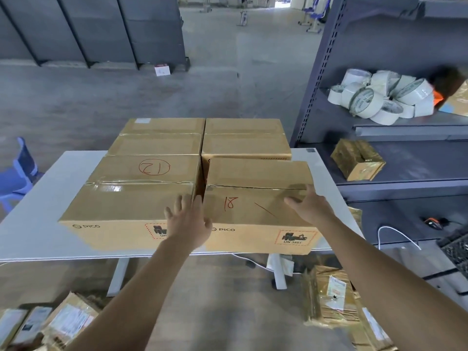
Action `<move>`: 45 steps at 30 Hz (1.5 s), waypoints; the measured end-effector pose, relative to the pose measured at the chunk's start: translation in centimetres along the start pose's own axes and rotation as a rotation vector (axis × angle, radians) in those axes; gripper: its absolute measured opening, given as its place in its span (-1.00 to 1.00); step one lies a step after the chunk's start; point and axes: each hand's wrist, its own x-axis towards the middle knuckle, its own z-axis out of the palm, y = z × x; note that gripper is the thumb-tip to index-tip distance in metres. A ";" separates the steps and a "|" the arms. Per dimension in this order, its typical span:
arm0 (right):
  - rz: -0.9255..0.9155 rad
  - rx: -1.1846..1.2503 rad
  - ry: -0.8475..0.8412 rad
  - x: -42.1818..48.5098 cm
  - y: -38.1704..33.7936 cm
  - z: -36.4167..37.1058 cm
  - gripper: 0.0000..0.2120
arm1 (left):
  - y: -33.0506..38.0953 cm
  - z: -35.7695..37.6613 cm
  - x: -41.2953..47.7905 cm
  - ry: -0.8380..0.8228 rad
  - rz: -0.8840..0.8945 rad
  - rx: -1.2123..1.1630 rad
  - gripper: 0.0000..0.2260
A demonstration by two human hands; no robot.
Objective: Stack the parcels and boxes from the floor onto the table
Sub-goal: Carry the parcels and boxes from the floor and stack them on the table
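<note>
Several brown cardboard boxes stand side by side on the white table [38, 224]. The near right box [253, 178], marked 18 in red, sits slightly skewed beside the near left box [131, 198], marked 12 in a red circle. Two more boxes [243, 138] stand behind them. My left hand [188, 221] is spread flat at the front edge where the two near boxes meet. Fingers apart, my right hand [310, 206] rests on top of box 18 near its right side. Taped parcels lie on the floor at lower left [65, 323] and lower right [331, 297].
A grey metal shelf unit [405, 138] stands right of the table, holding tape rolls [379, 95] and a wrapped parcel [358, 159]. A blue chair [20, 171] is at the left. A white cable [397, 234] and a black crate [455, 244] sit at lower right.
</note>
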 end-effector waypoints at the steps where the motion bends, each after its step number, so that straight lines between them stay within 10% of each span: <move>1: -0.010 0.013 0.013 0.1 -0.2 0.1 -0.21 | -0.8 0.3 0.4 -0.042 -0.003 -0.005 -0.57; 30: -0.049 -0.395 -0.004 -1.8 -3.2 2.0 -0.42 | -8.4 2.9 2.6 0.044 0.225 0.048 -0.16; 45: 0.021 -0.214 -0.006 -0.1 -5.6 0.1 -0.46 | -7.8 -1.0 6.8 -0.067 0.269 -0.307 -0.50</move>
